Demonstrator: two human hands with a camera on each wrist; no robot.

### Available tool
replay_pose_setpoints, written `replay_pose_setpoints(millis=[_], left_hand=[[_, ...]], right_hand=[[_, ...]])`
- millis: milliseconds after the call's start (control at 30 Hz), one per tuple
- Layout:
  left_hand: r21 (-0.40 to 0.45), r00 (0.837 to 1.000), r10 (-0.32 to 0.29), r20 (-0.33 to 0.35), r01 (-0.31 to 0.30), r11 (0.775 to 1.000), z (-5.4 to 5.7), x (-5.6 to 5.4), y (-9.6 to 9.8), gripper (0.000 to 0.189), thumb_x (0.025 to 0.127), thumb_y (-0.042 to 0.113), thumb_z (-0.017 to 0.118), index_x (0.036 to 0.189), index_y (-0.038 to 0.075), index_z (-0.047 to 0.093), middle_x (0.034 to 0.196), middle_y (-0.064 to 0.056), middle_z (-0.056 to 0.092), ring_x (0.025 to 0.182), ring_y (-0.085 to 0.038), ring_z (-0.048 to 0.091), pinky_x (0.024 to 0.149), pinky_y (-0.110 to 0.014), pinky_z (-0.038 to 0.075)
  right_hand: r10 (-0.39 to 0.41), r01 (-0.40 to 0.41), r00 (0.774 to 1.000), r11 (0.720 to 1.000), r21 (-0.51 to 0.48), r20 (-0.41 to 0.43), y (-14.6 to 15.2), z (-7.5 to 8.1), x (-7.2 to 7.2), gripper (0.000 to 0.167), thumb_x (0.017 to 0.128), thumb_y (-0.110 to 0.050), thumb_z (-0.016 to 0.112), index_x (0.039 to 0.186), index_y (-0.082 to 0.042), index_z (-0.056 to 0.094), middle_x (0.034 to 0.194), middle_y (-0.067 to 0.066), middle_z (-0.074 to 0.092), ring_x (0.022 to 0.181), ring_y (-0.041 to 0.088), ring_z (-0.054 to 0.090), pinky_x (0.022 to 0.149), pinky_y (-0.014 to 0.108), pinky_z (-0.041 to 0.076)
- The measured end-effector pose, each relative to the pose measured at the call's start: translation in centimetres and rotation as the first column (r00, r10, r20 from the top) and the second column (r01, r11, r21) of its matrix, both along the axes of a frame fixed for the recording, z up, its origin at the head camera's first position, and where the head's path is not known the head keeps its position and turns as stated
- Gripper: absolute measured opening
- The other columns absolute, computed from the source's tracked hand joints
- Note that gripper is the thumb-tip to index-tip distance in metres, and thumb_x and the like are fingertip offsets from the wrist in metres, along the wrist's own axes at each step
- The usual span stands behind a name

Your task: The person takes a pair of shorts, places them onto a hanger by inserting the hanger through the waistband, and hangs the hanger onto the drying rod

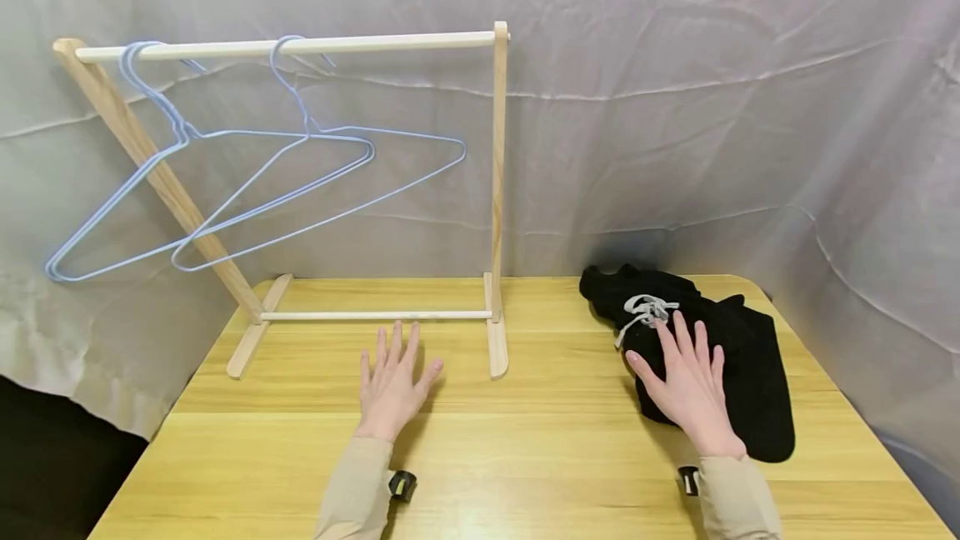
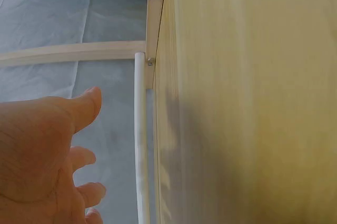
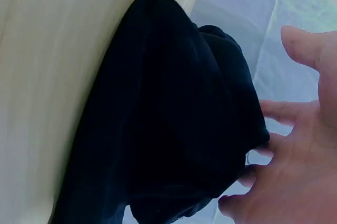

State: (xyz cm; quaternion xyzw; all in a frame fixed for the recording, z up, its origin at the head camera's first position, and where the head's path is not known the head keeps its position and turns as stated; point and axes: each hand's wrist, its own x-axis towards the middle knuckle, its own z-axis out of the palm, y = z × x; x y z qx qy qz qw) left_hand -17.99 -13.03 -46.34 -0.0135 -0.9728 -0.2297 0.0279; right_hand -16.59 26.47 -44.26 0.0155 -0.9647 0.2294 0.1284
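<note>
My left hand (image 1: pixel 392 394) is held over the table in front of the wooden rack's low white bar (image 1: pixel 375 316), its fingers spread and nothing in its grasp. In the left wrist view, that hand (image 2: pixel 37 150) shows its thumb and fingers extended beside the same bar (image 2: pixel 140 139). Over a crumpled black garment (image 1: pixel 757 390) on the right is my right hand (image 1: pixel 690 394), fingers spread and straight. A pale grey drawstring (image 1: pixel 647 307) is tied in a bow near its fingertips. From the right wrist, the hand (image 3: pixel 295 166) partly disappears behind the dark cloth (image 3: pixel 168 103).
A wooden rack (image 1: pixel 498 173) stands at the table's back left. Light blue wire hangers (image 1: pixel 225 236) hang from its top rod (image 1: pixel 405 42), two close together at the left and one farther right. Grey fabric (image 1: pixel 675 107) lines the back and sides of the wooden table (image 1: pixel 555 440).
</note>
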Motion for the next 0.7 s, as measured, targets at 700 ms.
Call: replay_pose_setpoints(millis=[700], left_hand=[[-0.015,0.970,-0.241,-0.009,0.241,0.970,0.6,-0.4,4.8,0.071,0.102,0.054,0.046,0.161,0.019,0.025,0.170,-0.009,0.013,0.158,-0.036,0.008,0.124,-0.064,0.007]], right_hand=[[0.043,-0.025,0.995,0.983,-0.183,0.095,5.7,2.3,-4.3,0.066,0.110,-0.043,0.026,0.153,0.007,0.027,0.158,0.040,0.018,0.146,0.064,0.005,0.109,0.081,0.005]])
